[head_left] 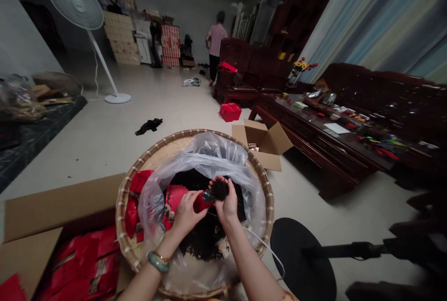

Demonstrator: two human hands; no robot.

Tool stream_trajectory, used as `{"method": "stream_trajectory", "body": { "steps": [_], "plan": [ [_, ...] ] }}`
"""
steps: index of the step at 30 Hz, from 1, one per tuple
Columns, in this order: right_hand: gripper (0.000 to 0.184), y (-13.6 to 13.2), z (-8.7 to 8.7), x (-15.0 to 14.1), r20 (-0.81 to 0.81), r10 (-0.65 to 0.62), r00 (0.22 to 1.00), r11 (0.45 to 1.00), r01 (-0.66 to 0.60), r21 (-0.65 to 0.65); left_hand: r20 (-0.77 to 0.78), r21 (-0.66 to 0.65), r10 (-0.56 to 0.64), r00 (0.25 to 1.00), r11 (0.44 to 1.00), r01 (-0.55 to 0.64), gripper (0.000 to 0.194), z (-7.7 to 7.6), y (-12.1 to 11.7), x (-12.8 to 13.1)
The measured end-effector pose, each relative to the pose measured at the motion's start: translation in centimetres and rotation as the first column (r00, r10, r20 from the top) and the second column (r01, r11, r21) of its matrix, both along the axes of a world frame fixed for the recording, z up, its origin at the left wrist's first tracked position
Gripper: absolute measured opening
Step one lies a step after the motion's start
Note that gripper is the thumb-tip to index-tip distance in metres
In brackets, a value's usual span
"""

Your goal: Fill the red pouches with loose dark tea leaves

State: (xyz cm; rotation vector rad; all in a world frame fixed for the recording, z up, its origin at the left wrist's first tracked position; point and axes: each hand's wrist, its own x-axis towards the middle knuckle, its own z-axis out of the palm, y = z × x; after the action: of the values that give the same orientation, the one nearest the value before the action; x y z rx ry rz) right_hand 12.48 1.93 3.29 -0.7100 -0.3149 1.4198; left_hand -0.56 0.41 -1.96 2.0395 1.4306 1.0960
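Spill risk: right hand (223, 205) has fingers pinched narrow on a clump of dark tea (220, 189) at the red tube (202, 202), gripped by left hand (186, 215). Mouth is hard to see from here; crumbly strands could miss it, falling into the thin plastic bag (209, 152) lining the woven bamboo tray (120, 212).
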Motion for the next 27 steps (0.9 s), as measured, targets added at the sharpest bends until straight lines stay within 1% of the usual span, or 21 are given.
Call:
{"method": "stream_trajectory", "body": {
  "steps": [5,9,13,16,21,25,27],
  "plan": [
    [0.034,-0.2,-0.4,-0.6,0.186,-0.085,0.979,0.995,0.074,0.065,-0.005,-0.02,-0.001,1.0,1.0,0.001,0.046,-0.2,-0.1,0.3],
    [0.037,-0.4,-0.7,-0.7,0.331,-0.116,0.937,0.989,0.077,0.127,0.003,-0.037,0.002,1.0,0.999,-0.002,0.047,-0.4,-0.1,0.4],
    [0.042,-0.4,-1.0,-0.5,0.441,-0.096,0.892,0.988,0.032,0.151,0.008,-0.027,0.009,1.0,1.0,-0.008,0.048,-0.7,-0.1,0.4],
    [0.044,-0.3,-1.4,-0.4,0.499,-0.085,0.863,0.986,0.002,0.166,0.012,-0.026,0.009,1.0,1.0,-0.008,0.048,-0.9,0.0,0.3],
    [0.048,-0.5,-1.6,-0.4,0.576,-0.061,0.815,0.984,-0.048,0.173,0.019,-0.034,0.029,0.999,0.999,-0.029,0.054,-1.4,0.0,0.2],
    [0.05,-1.0,-1.3,-0.4,0.629,0.004,0.778,0.974,-0.144,0.172,0.027,-0.034,0.03,0.999,0.999,-0.03,0.053,-1.9,0.0,0.0],
    [0.052,-1.4,-1.1,-0.4,0.671,0.034,0.74,0.962,-0.207,0.18,0.032,-0.034,0.037,0.999,0.999,-0.036,0.052,-2.0,0.0,-0.1]
  ]
}}
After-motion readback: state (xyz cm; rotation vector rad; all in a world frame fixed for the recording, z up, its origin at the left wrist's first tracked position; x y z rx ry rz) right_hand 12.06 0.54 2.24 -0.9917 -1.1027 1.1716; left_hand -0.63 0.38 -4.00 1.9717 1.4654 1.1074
